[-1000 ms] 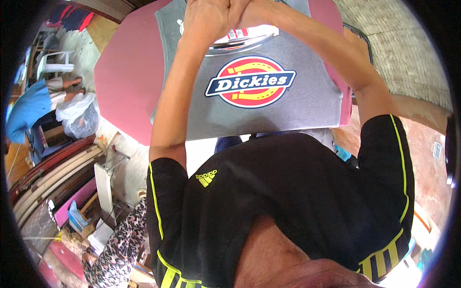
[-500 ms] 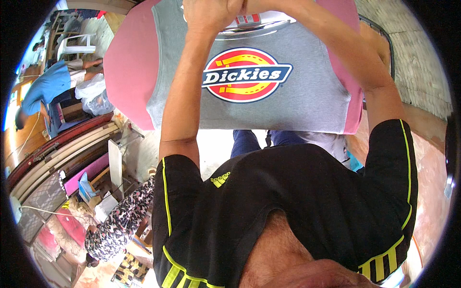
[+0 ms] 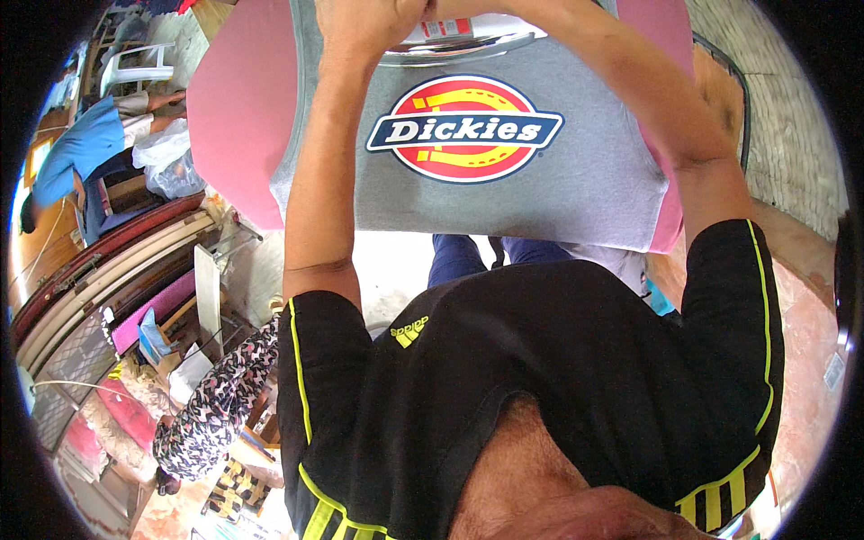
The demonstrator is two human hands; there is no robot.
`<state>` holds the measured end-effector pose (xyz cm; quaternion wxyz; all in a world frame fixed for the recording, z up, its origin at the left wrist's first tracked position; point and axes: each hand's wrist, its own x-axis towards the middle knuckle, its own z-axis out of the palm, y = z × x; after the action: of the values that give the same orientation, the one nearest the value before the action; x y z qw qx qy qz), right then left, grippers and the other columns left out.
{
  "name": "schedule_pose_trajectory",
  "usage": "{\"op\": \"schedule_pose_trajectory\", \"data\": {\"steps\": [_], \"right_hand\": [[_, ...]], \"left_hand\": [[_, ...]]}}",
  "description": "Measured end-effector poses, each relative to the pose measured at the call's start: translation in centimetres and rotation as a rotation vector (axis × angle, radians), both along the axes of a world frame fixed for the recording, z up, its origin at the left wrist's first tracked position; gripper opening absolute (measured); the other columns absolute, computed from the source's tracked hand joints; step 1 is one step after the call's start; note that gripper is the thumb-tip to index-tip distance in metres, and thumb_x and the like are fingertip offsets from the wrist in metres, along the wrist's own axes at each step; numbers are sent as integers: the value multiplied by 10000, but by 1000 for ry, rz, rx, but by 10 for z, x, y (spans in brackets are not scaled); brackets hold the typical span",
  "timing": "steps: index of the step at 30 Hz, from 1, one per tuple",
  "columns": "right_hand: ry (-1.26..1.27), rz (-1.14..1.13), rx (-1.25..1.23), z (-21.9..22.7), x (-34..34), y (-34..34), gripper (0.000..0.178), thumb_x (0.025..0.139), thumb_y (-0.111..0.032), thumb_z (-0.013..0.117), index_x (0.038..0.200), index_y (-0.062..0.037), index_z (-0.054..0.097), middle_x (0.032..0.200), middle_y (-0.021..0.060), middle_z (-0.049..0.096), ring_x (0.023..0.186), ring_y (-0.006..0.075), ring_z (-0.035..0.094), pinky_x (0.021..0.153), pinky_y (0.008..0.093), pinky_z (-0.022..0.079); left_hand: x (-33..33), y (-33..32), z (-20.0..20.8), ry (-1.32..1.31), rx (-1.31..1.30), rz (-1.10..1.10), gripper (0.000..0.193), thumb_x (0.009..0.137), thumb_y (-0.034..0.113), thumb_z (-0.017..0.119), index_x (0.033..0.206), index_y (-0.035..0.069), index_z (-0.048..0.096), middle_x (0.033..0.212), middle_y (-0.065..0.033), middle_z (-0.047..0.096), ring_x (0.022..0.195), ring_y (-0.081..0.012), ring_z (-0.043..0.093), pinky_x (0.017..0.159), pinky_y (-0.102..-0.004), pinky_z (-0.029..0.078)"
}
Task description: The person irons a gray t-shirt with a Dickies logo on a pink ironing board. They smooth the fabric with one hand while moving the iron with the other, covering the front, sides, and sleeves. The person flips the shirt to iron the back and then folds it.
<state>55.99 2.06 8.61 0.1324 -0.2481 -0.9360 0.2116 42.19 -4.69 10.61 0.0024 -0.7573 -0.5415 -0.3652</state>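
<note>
A grey T-shirt (image 3: 504,171) with a round red, yellow and navy emblem lies flat on a pink surface (image 3: 229,117), its collar toward the far edge and its hem at the near edge. The pink surface shows as a wide bare band to the left of the shirt and only a thin strip on the shirt's right side. The hem slightly overhangs the near edge, and below it a patch of pale floor (image 3: 396,279) is open between the surface and the person's black top.

Both hands meet at the shirt's collar. The left hand (image 3: 369,22) has its fingers curled shut there, knuckles up, apparently pinching the neckline, though what lies under them is hidden. The right hand (image 3: 468,9) is cut off by the top of the view, so I cannot tell whether its fingers are open or closed.

Left of the shirt, well apart from it, a white plastic chair (image 3: 135,67) stands near a person in a blue top (image 3: 76,153), with clear plastic bags (image 3: 171,162) beside them. Lower left, stacked wooden frames (image 3: 108,270) lean along the floor. Right of the shirt runs a brick wall (image 3: 792,117) above a reddish floor.
</note>
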Motion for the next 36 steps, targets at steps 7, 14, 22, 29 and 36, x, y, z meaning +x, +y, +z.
{"op": "schedule_pose_trajectory", "data": {"steps": [7,14,22,29,36], "right_hand": [[34,-38,-19,25,27,-24,337,900,-301,581,1118,-57,662,1068,216,690,1050,351,654,867,437,517],[80,-15,78,37,18,-41,327,888,-259,587,1112,-27,639,1109,222,677,1076,364,638,908,441,504],[179,-162,169,-6,-15,-16,286,872,-277,692,1026,-38,666,926,193,702,875,366,686,742,413,542],[68,-379,38,7,-41,-13,286,868,-267,651,1059,-56,677,1021,207,702,996,382,670,822,465,541],[-68,-595,13,25,-59,-6,505,926,-507,596,1163,-64,641,950,227,711,944,436,674,812,526,539]], "left_hand": [[22,-3,2,1,-1,10,440,977,466,515,850,66,647,745,-224,659,719,-421,655,641,-510,490],[8,-5,7,-3,-16,-9,449,963,480,528,828,65,633,715,-224,652,679,-426,650,608,-517,488],[-24,18,3,117,-235,-89,496,920,600,520,952,152,731,865,-139,725,842,-356,696,741,-457,537],[-52,44,-2,55,121,-276,350,902,481,584,886,154,707,804,-83,698,822,-302,673,791,-446,491],[-95,21,-80,-397,327,186,382,936,222,551,1274,44,547,1317,-150,550,1288,-362,445,1056,-513,306]]}}
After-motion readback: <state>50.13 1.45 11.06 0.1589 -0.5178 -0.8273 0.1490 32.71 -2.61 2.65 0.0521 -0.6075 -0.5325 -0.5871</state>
